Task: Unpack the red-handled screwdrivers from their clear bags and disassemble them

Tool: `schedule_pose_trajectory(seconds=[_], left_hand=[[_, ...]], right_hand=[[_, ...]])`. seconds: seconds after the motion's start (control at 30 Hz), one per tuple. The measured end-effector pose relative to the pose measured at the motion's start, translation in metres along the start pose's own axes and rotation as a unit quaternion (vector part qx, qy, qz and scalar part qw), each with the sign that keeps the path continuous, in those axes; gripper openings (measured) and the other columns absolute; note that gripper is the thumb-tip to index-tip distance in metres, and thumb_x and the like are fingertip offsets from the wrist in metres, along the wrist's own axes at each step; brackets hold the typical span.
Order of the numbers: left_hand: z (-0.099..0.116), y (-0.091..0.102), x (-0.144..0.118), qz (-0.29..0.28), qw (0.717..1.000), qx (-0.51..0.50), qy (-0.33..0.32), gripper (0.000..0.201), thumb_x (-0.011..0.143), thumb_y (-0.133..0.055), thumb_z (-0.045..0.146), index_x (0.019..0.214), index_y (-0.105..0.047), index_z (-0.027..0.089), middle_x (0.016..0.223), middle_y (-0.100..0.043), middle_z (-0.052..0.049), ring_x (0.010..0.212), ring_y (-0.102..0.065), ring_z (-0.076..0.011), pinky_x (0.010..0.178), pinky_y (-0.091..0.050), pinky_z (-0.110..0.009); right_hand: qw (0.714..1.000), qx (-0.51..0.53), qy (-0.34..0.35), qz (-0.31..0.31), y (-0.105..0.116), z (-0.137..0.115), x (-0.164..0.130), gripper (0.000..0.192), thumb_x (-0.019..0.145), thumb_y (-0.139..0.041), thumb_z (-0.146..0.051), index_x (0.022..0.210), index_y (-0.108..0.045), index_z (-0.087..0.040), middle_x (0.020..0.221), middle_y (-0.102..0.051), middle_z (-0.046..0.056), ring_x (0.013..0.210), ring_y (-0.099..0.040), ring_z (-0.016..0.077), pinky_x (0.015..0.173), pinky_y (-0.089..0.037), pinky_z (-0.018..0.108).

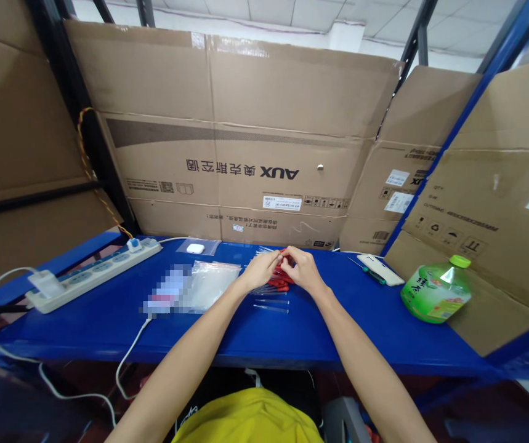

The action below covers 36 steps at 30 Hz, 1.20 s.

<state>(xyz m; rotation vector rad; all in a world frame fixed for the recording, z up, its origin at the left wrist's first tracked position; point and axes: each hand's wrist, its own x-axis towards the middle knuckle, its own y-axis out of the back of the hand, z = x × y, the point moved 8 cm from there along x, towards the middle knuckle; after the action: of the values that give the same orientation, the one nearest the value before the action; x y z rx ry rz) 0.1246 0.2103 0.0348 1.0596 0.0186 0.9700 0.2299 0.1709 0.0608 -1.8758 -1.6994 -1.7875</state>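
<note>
Both hands meet over the middle of the blue shelf [107,320]. My left hand [260,269] and my right hand [300,268] pinch a small red item [283,251] between their fingertips. Under them lies a small heap of red-handled pieces [279,284]. Several thin clear tubes [271,305] lie in front of that heap. Clear plastic bags [211,280] rest just left of my left hand. What exactly the fingers hold is too small to tell.
A white power strip [93,272] with a plugged charger sits at the left. A white earbud case [195,248] lies on a clear bag at the back. A white phone [380,269] with a green screwdriver [375,276] and a green bottle [436,290] lie at the right. Cardboard boxes [255,147] wall the back.
</note>
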Motion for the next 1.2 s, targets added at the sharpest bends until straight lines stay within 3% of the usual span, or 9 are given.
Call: schedule_pose_trajectory(seconds=[0.2, 0.37, 0.5, 0.8, 1.2], left_hand=[[0.004, 0.007, -0.002, 0.017, 0.999, 0.032, 0.013, 0.034, 0.106, -0.030, 0.036, 0.097, -0.059, 0.021, 0.091, -0.070, -0.005, 0.084, -0.065, -0.0198, 0.075, -0.045, -0.028], [0.009, 0.013, -0.006, 0.034, 0.996, 0.082, -0.006, 0.026, 0.105, -0.033, 0.032, 0.102, -0.058, 0.023, 0.098, -0.070, -0.005, 0.091, -0.066, -0.0207, 0.077, -0.045, -0.028], [0.011, 0.010, -0.008, 0.020, 0.995, 0.096, -0.016, 0.018, 0.102, -0.038, 0.026, 0.107, -0.056, 0.023, 0.108, -0.071, -0.007, 0.098, -0.067, -0.0225, 0.080, -0.047, -0.029], [0.008, 0.005, -0.006, -0.006, 0.996, 0.094, 0.011, 0.013, 0.098, -0.043, 0.023, 0.103, -0.055, 0.022, 0.104, -0.071, -0.009, 0.094, -0.068, -0.0240, 0.080, -0.050, -0.031], [0.002, 0.006, -0.006, 0.022, 0.998, 0.056, 0.004, 0.019, 0.103, -0.036, 0.028, 0.104, -0.054, 0.022, 0.107, -0.069, -0.009, 0.098, -0.066, -0.0231, 0.082, -0.049, -0.032]], right_hand=[[0.999, 0.051, -0.012, 0.009, 0.001, 0.007, 0.000, 0.011, 0.091, -0.053, -0.022, 0.098, -0.062, -0.021, 0.091, -0.067, 0.005, 0.076, -0.062, 0.0173, 0.070, -0.048, 0.027], [0.997, 0.060, -0.047, 0.004, 0.001, 0.022, -0.002, 0.015, 0.091, -0.058, -0.025, 0.104, -0.063, -0.020, 0.094, -0.070, 0.005, 0.077, -0.064, 0.0174, 0.072, -0.050, 0.028], [0.995, 0.071, -0.066, -0.029, -0.006, 0.029, -0.003, 0.015, 0.090, -0.059, -0.026, 0.103, -0.064, -0.021, 0.090, -0.072, 0.003, 0.071, -0.065, 0.0158, 0.068, -0.050, 0.027], [0.993, 0.084, -0.074, -0.045, -0.012, 0.030, -0.002, 0.014, 0.087, -0.059, -0.025, 0.100, -0.064, -0.021, 0.086, -0.072, 0.003, 0.068, -0.065, 0.0156, 0.067, -0.051, 0.026], [0.995, 0.009, -0.084, -0.047, -0.014, 0.032, -0.003, 0.011, 0.082, -0.060, -0.020, 0.087, -0.069, -0.021, 0.068, -0.068, -0.001, 0.057, -0.058, 0.0143, 0.058, -0.042, 0.024]])
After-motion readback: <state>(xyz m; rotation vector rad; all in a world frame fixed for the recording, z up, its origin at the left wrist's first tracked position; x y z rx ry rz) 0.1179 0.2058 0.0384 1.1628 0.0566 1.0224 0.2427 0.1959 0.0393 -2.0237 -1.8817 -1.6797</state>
